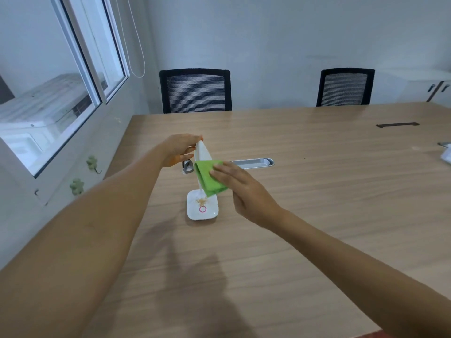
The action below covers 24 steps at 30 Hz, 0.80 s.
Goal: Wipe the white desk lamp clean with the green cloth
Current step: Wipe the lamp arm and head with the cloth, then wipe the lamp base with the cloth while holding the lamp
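Both hands were up at the white desk lamp as I watched; my left hand pinched the tip of its raised head; my right hand pressed the folded green cloth flat against the arm, fingers spread; the lamp's base sat on the wooden bench, crumbs scattered near its pink ring; two black chairs stood beyond.
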Each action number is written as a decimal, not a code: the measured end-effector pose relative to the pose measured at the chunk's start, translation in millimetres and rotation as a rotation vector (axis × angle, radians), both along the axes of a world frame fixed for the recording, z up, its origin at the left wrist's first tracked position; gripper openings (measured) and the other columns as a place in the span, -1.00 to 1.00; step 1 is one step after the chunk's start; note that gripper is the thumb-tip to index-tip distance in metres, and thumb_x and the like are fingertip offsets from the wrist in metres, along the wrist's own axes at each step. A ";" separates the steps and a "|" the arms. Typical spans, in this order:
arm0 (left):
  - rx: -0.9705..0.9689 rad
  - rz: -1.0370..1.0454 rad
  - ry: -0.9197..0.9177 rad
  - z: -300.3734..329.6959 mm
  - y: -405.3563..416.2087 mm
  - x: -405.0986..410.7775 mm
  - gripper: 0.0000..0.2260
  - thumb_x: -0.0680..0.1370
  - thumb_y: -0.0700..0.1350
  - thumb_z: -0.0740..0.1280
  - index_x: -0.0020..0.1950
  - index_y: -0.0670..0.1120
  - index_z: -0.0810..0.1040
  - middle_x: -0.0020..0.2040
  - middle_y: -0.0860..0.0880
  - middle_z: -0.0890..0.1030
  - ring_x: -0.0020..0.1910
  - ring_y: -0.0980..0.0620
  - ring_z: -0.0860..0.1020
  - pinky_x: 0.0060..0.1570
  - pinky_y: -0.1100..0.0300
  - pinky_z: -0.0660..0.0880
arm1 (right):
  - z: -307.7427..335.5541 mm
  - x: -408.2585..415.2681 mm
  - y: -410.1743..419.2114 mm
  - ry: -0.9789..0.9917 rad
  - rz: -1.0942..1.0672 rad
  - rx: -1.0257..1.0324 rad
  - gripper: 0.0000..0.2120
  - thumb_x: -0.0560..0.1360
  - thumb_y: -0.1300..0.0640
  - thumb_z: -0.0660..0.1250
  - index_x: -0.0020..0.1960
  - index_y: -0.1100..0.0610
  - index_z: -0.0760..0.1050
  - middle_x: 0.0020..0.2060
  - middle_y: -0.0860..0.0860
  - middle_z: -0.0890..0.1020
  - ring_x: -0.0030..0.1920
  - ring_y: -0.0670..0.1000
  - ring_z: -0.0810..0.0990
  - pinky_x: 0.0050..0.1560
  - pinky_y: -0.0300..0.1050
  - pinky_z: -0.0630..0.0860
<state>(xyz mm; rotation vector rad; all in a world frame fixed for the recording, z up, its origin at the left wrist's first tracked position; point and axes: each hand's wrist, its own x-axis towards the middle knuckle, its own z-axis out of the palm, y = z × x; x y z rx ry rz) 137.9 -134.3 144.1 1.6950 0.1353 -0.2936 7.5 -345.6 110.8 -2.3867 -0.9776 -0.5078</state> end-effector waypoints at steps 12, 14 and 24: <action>0.041 0.069 -0.020 -12.0 4.6 -12.5 -0.53 0.55 0.13 0.26 0.41 -0.03 0.41 0.26 0.06 0.45 0.25 0.04 0.43 0.30 0.09 0.43 | -72.4 11.8 -28.8 0.178 -0.295 0.055 -0.40 0.30 0.41 -0.05 0.29 0.24 0.41 0.27 0.20 0.50 0.29 0.18 0.45 0.35 -0.15 0.30; 0.202 0.061 -0.104 -28.2 10.8 -22.9 -0.60 0.57 0.13 0.22 0.37 0.02 0.45 0.18 0.09 0.45 0.16 0.09 0.42 0.22 0.16 0.43 | -86.4 22.3 -21.0 0.252 -0.279 -0.017 -0.37 0.30 0.30 -0.13 0.27 0.27 0.43 0.24 0.22 0.52 0.26 0.20 0.49 0.32 -0.12 0.35; 1.027 -0.317 -0.165 -154.7 47.2 -54.8 -0.36 0.54 0.16 0.26 0.56 0.05 0.12 0.58 0.02 0.16 0.55 -0.01 0.14 0.51 0.06 0.08 | -109.3 76.1 25.4 0.456 -0.222 -0.153 -0.42 0.31 0.37 0.04 0.33 0.28 0.37 0.28 0.25 0.47 0.30 0.23 0.41 0.38 0.01 0.33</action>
